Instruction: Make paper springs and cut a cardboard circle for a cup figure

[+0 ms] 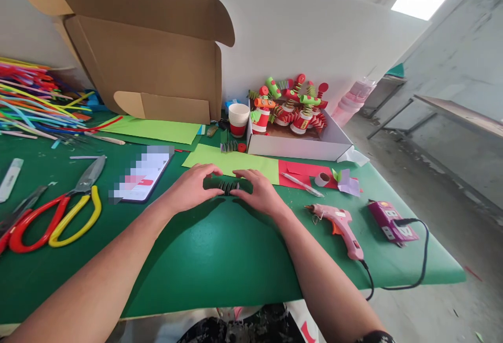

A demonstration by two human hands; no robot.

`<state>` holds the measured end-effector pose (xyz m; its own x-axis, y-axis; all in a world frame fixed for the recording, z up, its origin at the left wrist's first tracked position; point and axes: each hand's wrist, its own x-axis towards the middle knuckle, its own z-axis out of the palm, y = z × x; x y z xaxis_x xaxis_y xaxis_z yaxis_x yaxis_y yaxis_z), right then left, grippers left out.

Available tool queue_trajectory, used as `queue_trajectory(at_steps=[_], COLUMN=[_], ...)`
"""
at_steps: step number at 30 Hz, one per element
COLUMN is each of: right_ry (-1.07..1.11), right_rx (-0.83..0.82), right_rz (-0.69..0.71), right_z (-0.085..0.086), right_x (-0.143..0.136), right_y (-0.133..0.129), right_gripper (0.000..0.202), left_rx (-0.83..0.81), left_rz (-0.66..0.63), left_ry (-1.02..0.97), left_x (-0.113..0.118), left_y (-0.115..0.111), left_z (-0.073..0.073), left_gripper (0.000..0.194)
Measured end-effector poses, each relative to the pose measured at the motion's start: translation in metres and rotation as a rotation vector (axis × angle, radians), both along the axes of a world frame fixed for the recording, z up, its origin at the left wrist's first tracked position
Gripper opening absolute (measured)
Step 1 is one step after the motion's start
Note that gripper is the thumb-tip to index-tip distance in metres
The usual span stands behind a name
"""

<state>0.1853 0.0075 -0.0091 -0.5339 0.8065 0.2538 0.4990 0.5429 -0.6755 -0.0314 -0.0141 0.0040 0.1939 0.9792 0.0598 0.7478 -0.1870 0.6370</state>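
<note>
Between my two hands is a small dark green accordion-folded paper strip [228, 188], just above the green tabletop. My left hand [195, 187] pinches its left end between thumb and fingers. At the other end, my right hand [260, 191] closes on it the same way. Just beyond my hands lies a light green paper sheet [236, 164]. Another folded dark green strip [228, 146] with a red roll [241, 147] at its end rests behind that sheet.
Right of my hands lie a pink glue gun [341, 225], a purple box [393, 221] with a cable and red paper [306, 171]. To the left are a phone [147, 175] and scissors [74, 196]. Behind stand paper cups [238, 118], a white box [294, 146] of paper figures and a cardboard box [145, 65].
</note>
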Motion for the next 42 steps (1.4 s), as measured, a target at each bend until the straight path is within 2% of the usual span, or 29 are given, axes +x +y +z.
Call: queue_trajectory(at_steps=[3,6,9,13,16,19,22,26,29,34,38,42], right_ry=[0.086,0.153,0.187,0.228,0.328,0.492,0.659,0.797,0.865,0.888,0.886,0.882], right_rx=[0.007,-0.002,-0.025,-0.061,-0.124,-0.266,-0.440,-0.616,-0.664,-0.717,-0.721,-0.710], right_rz=[-0.101,-0.204,-0.249,-0.255,-0.249,-0.190,-0.064,0.098,0.125,0.124,0.081,-0.006], right_z=[-0.004,-0.009,-0.011,-0.011,-0.010,-0.005,0.002,0.005,0.004,0.005,0.007,0.007], right_x=[0.001,0.002,0.002,0.001,0.000,-0.001,-0.002,-0.008,-0.011,-0.011,-0.010,-0.010], right_y=[0.003,0.007,0.009,0.009,0.008,0.006,0.000,-0.007,-0.008,-0.007,-0.008,-0.007], right_gripper=[0.026,0.025,0.025,0.024,0.025,0.026,0.030,0.053,0.056,0.046,0.041,0.041], left_rx=[0.044,0.081,0.080,0.064,-0.050,-0.274,-0.482,-0.666,-0.737,-0.790,-0.769,-0.670], left_rz=[-0.042,-0.078,-0.114,-0.094,-0.009,0.052,0.078,0.057,0.044,0.013,-0.006,0.038], left_ry=[-0.016,-0.020,0.002,-0.057,-0.318,-0.764,-1.154,-1.394,-1.464,-1.472,-1.421,-1.260], left_x=[0.004,0.009,0.014,0.017,0.015,0.013,0.015,0.022,0.025,0.027,0.030,0.031], left_y=[0.000,0.000,0.000,-0.003,-0.004,-0.005,-0.007,-0.010,-0.012,-0.012,-0.012,-0.013], left_z=[-0.004,-0.011,-0.016,-0.009,0.002,0.009,0.011,0.008,0.003,-0.004,-0.004,0.001], left_gripper=[0.035,0.028,0.021,0.016,0.024,0.034,0.034,0.027,0.026,0.023,0.027,0.035])
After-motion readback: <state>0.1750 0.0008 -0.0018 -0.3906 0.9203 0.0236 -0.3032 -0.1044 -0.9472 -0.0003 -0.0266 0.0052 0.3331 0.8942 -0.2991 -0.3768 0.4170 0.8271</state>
